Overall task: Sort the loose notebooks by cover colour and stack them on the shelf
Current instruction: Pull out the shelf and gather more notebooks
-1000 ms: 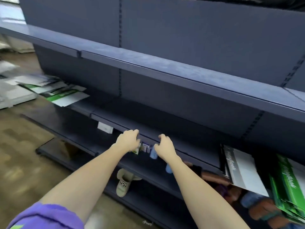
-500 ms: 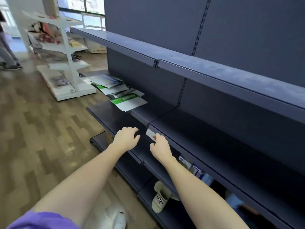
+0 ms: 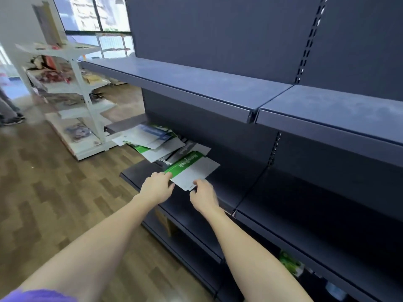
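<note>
Two hands meet at the near edge of a green-and-grey notebook (image 3: 192, 168) lying flat on the dark middle shelf (image 3: 220, 192), its green band w/ white lettering toward the left hand. Left hand (image 3: 157, 186) has fingers curled onto the notebook's near-left corner, at the green strip; looks like a grip on that corner, tho the thumb side is hidden. Right hand (image 3: 203, 194) sits at the near-right corner, fingertips bent down and touching the grey cover edge; can't tell if it actually pinches or only touches. Hands are close together, a small gap between them, both forearms stretched fwd.

Just beyond the left hand, past the held notebook, a loose pile of notebooks (image 3: 152, 140) is fanned out on the same shelf level: grey, white, blue and green covers overlapping at odd angles, some hanging over the shelf's front edge. The green-and-grey one overlaps the pile's near end.

Above both hands runs an upper shelf (image 3: 196, 83), dark blue-grey, w/ slotted uprights behind. Below the right forearm, lower shelves hold smth green (image 3: 291, 262), too blurred to name. Far left of the left hand stands a white display rack (image 3: 72, 88) w/ mixed goods on a wood-pattern floor (image 3: 43, 192). Purple sleeve (image 3: 37, 296) at bottom left.
</note>
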